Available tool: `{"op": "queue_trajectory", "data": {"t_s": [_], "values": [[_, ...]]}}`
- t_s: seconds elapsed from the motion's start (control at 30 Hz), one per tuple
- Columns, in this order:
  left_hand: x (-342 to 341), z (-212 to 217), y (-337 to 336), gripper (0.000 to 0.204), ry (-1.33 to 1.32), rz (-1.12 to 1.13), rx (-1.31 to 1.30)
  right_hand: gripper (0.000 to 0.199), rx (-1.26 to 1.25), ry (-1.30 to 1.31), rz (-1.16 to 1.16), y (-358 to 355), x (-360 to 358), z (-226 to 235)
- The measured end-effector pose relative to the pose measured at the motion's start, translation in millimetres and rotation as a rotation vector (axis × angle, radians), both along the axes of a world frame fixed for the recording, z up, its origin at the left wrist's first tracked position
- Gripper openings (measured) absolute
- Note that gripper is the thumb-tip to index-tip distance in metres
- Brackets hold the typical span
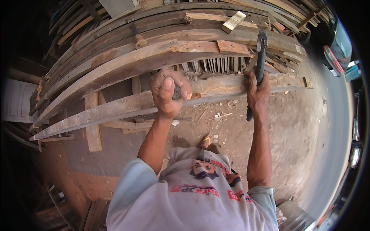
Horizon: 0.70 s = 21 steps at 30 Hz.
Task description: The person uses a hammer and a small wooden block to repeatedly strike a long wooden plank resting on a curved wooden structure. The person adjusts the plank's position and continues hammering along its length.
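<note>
while the hammer (pixel 261 57) stands nearly upright in the right hand (pixel 258 94), its head lies beyond the fist, over the stacked lumber, and its tail pokes out below. the fingers are wrapped firmly round the dark, smooth shaft and hide its middle; the head is dull grey metal with a notched end, too small to read further.

the left hand (pixel 169 92) is curled into a tight fist around a dark grey piece (pixel 177 92), with the thumb uppermost. only a sliver of that piece shows inside the curl, so its kind cannot be told. whether this fist touches the nearest beam (pixel 119 107) behind it is hidden too.

that beam is long, rough-sawn and weathered, bowed by the lens, with a reddish-brown patch (pixel 196 96) just beside the left fist. beyond it lies a second beam (pixel 127 62), pale along its top, then more grey planks, where a squared yellowish block (pixel 234 22) sits. a wooden post (pixel 93 123) stands beneath at left. lower down, a printed shirt (pixel 216 208) covers most of the legs; one sandalled foot (pixel 207 141) shows on gritty ground (pixel 296 127). at right, a vehicle (pixel 341 46) is cut off by the dark rim.
</note>
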<state>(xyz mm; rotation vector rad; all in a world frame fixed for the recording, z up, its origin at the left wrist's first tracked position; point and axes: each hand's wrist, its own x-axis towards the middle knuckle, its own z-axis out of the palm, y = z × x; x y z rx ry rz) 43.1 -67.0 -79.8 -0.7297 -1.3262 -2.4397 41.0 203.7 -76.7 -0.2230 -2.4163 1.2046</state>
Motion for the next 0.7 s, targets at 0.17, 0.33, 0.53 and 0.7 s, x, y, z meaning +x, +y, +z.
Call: {"op": "queue_trajectory", "data": {"t_s": [0.17,0.33,0.53,0.7], "values": [[17.1,-10.0,4.4,0.041,0.101,0.027,0.008,0.031,-0.007,-0.018,-0.007,-0.2,1.2,-0.1],[35.4,-11.0,18.3,0.040,0.352,0.108,-0.371,0.032,-0.029,-0.006,-0.003,2.5,-1.0,-5.8],[50.1,-25.7,38.8,0.040,0.592,0.172,-0.771,0.033,0.043,0.021,-0.006,0.8,-1.7,-5.8],[41.6,-27.0,41.3,0.040,0.634,0.180,-0.740,0.032,0.036,-0.030,-0.024,3.1,-3.1,-7.8]]}}
